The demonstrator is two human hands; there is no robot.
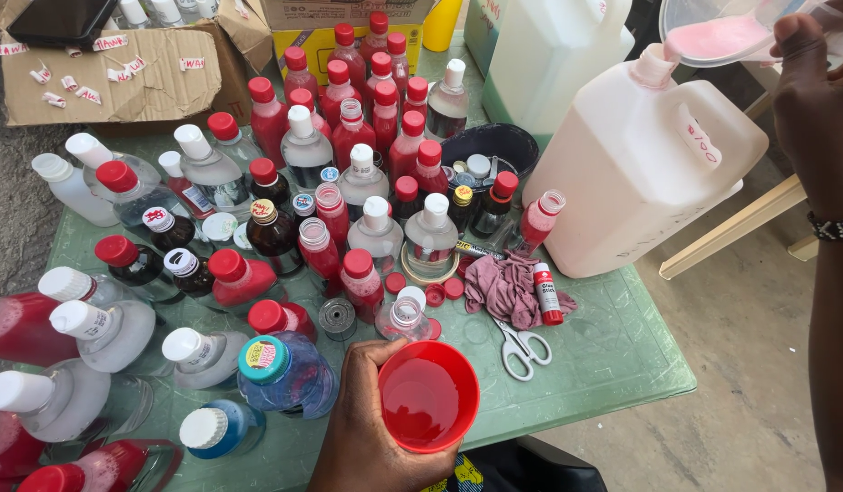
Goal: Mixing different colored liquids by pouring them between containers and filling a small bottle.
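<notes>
Gripping a red cup (429, 395) of red liquid, the left hand (371, 428) wraps its fingers round the cup's side, just in front of the scissors (522, 346) on the green table (622, 355). Well beyond the scissors, the right hand (818, 100) closes on a clear jug (727, 32), tilted over the mouth of a large white jerrycan (640, 164).
</notes>
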